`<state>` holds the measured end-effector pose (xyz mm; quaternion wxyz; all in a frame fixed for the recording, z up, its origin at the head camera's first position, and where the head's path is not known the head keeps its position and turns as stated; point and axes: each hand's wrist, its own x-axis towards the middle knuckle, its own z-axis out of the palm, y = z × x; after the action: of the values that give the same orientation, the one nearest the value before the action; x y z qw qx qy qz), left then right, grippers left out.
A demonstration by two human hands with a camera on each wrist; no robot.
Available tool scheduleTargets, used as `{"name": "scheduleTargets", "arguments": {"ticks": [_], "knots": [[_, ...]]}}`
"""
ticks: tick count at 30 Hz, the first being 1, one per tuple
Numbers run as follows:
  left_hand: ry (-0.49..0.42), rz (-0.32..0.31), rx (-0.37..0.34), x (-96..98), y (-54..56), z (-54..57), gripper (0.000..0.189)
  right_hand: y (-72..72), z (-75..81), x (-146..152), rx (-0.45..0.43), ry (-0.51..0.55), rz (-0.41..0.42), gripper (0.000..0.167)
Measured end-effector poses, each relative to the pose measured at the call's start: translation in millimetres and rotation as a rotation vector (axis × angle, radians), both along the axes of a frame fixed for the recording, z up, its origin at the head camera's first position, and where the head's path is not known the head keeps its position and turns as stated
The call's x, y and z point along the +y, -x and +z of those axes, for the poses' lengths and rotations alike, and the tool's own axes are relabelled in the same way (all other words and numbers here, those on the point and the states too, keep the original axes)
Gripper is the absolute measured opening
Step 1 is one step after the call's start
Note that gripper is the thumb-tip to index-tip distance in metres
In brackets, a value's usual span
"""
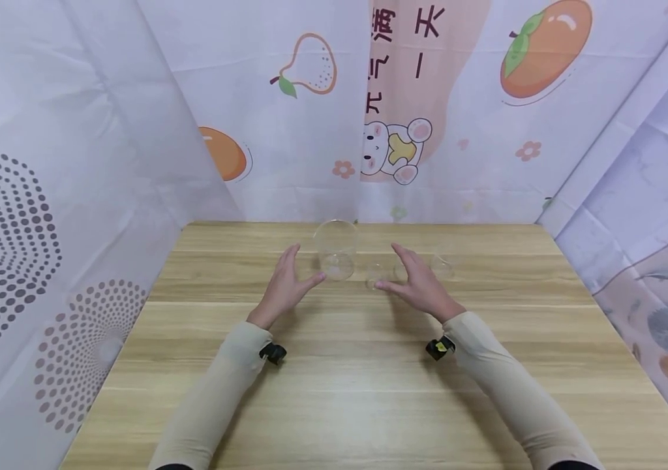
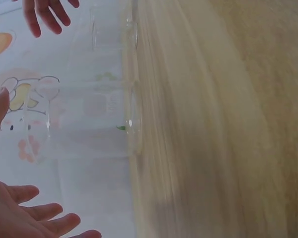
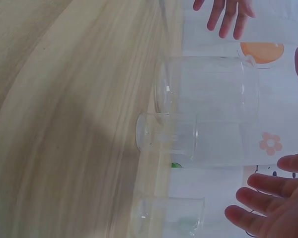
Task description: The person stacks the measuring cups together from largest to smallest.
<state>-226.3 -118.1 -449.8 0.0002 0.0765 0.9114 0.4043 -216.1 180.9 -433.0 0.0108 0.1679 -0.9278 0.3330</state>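
A large clear beaker [image 1: 336, 249] stands upright near the back of the table, between my two hands. My left hand [image 1: 287, 284] is just left of it, thumb and fingers spread apart, holding nothing. In the left wrist view, a gap shows between the left hand [image 2: 35, 213] and the large beaker [image 2: 84, 124]. My right hand [image 1: 422, 284] hovers over the smaller beakers, fingers spread and holding nothing. One small beaker [image 1: 374, 275] is by its thumb; whether they touch I cannot tell. Another small beaker [image 1: 442, 266] sits to its right, and a further one is partly hidden behind the hand.
Light wood table [image 1: 334, 391] extends toward me in front of the beakers. A printed curtain [image 1: 310, 150] hangs right behind the table's back edge, with more cloth at both sides. The clear walls of the beakers are hard to make out against it.
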Motion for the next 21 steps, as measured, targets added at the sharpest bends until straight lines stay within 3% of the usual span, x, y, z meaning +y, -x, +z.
{"name": "scheduleTargets", "arguments": {"ticks": [21], "knots": [[-0.099, -0.009, -0.040, -0.5, 16.4, -4.6, 0.098, 16.6, 2.5, -6.5, -0.003, 0.033, 0.000, 0.096]]}}
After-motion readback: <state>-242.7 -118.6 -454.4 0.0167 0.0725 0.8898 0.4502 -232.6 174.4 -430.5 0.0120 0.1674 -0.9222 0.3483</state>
